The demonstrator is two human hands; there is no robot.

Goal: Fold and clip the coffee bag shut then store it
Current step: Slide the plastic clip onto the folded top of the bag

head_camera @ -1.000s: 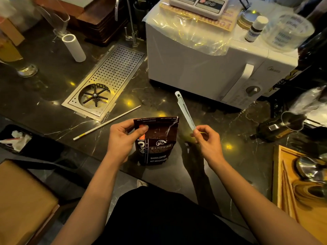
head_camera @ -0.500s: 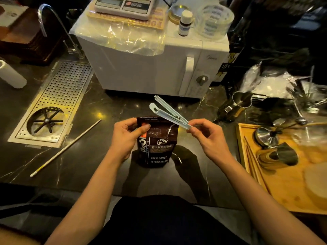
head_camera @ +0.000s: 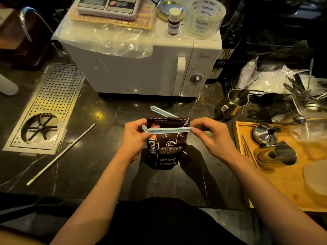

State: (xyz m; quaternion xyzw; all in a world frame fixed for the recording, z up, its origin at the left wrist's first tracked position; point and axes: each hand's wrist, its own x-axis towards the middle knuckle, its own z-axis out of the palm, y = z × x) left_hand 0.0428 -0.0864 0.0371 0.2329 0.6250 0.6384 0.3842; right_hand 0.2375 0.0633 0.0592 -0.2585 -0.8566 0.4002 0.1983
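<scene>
A dark brown coffee bag (head_camera: pixel 165 151) stands upright on the black marble counter (head_camera: pixel 99 156), its top folded over. A pale blue sealing clip (head_camera: pixel 168 130) straddles the fold: its front arm lies horizontally across the bag's front, and the other arm (head_camera: pixel 161 111) angles up behind the bag, so the clip is still spread apart. My left hand (head_camera: pixel 135 138) grips the bag's upper left edge by the clip's hooked end. My right hand (head_camera: pixel 210 137) pinches the clip's hinge end at the bag's upper right corner.
A white microwave (head_camera: pixel 141 66) stands just behind the bag, with a scale, a small bottle and a tape roll on top. A perforated steel rinser tray (head_camera: pixel 53 96) and a long white stick (head_camera: pixel 62 153) lie left. A wooden tray (head_camera: pixel 283 184) with metal jugs sits right.
The clip went from upright and closed in my right hand, to spread open, to laid across the bag's folded top. My left hand shifted up to the clip's free end.
</scene>
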